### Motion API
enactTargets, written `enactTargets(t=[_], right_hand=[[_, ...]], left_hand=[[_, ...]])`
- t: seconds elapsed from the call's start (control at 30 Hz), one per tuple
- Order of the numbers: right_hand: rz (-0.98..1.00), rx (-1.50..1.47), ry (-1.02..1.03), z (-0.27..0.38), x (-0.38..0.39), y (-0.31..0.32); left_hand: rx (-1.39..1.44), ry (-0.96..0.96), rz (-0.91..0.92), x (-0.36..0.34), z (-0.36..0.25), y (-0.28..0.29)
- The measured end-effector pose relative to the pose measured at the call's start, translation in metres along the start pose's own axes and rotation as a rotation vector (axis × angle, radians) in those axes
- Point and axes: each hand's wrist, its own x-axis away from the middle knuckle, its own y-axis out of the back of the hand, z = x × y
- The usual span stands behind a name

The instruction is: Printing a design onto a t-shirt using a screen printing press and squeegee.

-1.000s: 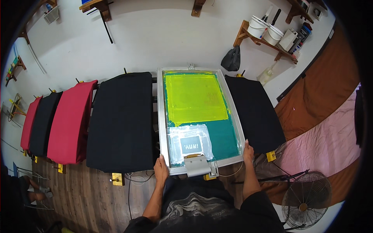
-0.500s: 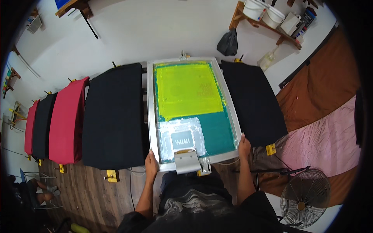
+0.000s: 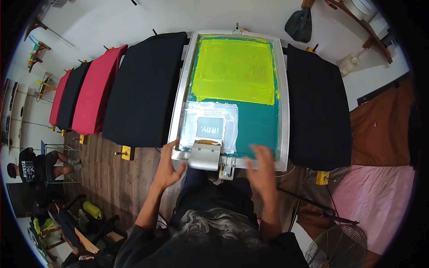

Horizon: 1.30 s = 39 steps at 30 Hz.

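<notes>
A screen-printing frame with metal edges lies in front of me. Its green mesh carries a yellow-green ink patch on the far half and white ink at the near left. A metal squeegee rests by the white ink, over the near edge. Beside it sits a metal clamp. My left hand is at the near left corner, thumb and fingers apart, fingertips by the rim. Over the near edge, my right hand is blurred, with thumb and fingers spread and nothing visible in them.
Boards covered in black cloth and red cloth curve away leftward; another black-covered board stands right. A wire fan is at lower right, near pink fabric. A person sits at far left.
Both hands have come off the frame's sides. My right hand has moved inward over the near edge, and my left has opened at the corner. The view has shifted.
</notes>
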Motion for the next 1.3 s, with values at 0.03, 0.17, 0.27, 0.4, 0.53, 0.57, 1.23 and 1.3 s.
enactTargets(t=[0.03, 0.17, 0.27, 0.4, 0.53, 0.57, 1.23, 1.3], right_hand=[[0.147, 0.001, 0.094, 0.017, -0.001, -0.007], [0.356, 0.3, 0.39, 0.059, 0.0, -0.059], [0.328, 0.459, 0.407, 0.057, -0.007, -0.089], [0.35, 0.314, 0.242, 0.064, -0.024, -0.09], [0.276, 0.278, 0.099, 0.064, -0.044, -0.092], [0.278, 0.297, 0.097, 0.066, -0.047, -0.091], [0.408, 0.449, 0.027, 0.093, -0.163, -0.108], [0.399, 0.422, 0.04, 0.091, -0.155, -0.109]], left_hand=[[-0.03, -0.043, 0.129, -0.003, -0.022, 0.005], [-0.213, -0.151, 0.366, -0.009, -0.034, -0.012], [-0.236, -0.217, 0.401, -0.02, -0.024, -0.022], [-0.253, -0.344, 0.273, -0.032, -0.005, -0.03], [-0.192, -0.145, 0.303, -0.055, -0.013, -0.03], [-0.162, -0.184, 0.225, -0.059, -0.013, -0.031], [-0.18, -0.245, 0.379, -0.17, 0.037, 0.007], [-0.202, -0.273, 0.376, -0.165, 0.033, 0.009]])
